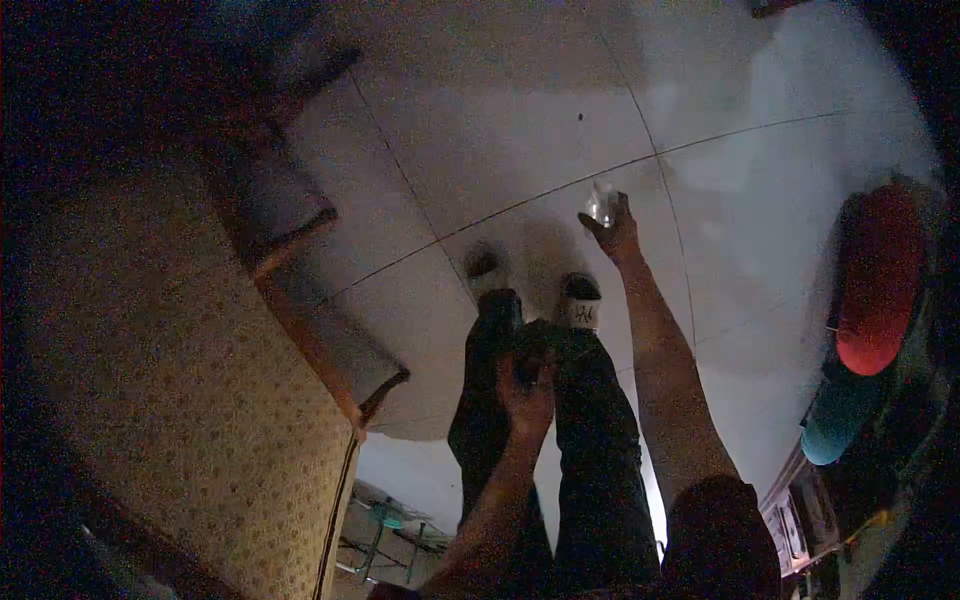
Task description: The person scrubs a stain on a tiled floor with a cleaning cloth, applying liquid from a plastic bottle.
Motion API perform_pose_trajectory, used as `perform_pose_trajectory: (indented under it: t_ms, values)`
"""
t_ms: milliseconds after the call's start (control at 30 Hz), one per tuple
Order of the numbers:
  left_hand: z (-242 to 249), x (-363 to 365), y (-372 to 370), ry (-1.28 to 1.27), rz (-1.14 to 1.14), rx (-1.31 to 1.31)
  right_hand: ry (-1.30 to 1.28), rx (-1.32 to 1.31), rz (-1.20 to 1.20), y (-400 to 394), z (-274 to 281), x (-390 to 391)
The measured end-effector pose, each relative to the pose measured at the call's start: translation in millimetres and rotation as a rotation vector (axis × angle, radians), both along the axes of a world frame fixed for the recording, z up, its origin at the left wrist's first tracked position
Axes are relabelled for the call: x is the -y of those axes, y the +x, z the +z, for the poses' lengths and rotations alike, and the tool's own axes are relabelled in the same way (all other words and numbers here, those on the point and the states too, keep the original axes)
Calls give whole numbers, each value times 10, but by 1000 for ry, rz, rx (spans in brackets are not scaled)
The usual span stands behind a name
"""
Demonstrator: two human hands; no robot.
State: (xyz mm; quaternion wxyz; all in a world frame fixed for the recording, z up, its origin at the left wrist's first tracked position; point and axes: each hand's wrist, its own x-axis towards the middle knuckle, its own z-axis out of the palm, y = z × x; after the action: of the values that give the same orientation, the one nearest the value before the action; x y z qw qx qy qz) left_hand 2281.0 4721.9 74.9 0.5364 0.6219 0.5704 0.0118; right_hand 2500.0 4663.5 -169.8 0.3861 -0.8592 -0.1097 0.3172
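Note:
Out over the pale floor, my right hand [618, 238] is closed round a small clear object [600, 207] that looks like a drinking glass and catches the light. The thumb is on its left side and the fingers on its right. My left hand [527, 402] is lower, between the dark trouser legs [595, 440], with its fingers curled. Something dark seems to sit in it, but shadow hides what it is. Below the right hand, a shoe or slipper [584, 312] with a white, marked band shows on one foot.
At the left stands a table or bed-like surface [190, 400] with a patterned cover and a wooden edge [310, 350]. A red rounded object [880, 285] and a teal one [838, 425] are at the right. A small dark speck [580, 117] lies on the tiled floor [520, 150].

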Motion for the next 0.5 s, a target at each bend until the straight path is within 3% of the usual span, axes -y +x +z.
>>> perform_pose_trajectory:
  t_ms: [33, 67, 167, 267, 400, 500]
  values:
    - [-174, -84, 95, -29, -32, -25, -27, -17, -9, 96, -78, -64]
    - [-353, -171, 192, -58, -64, -51, -16, 153, 53, 216, -291, -196]
    - [-609, -163, 163, -155, -16, -69, -141, -23, 12, 448, -426, -418]
    - [-542, -155, 215, -146, -8, -74, -197, 69, 43, 573, -538, -484]
    - [-594, -222, 235, -155, -28, -114, -487, 187, 160, 779, -653, -663]
    - [-629, -253, 304, -166, -115, -152, -568, 3, 234, 1023, -720, -752]
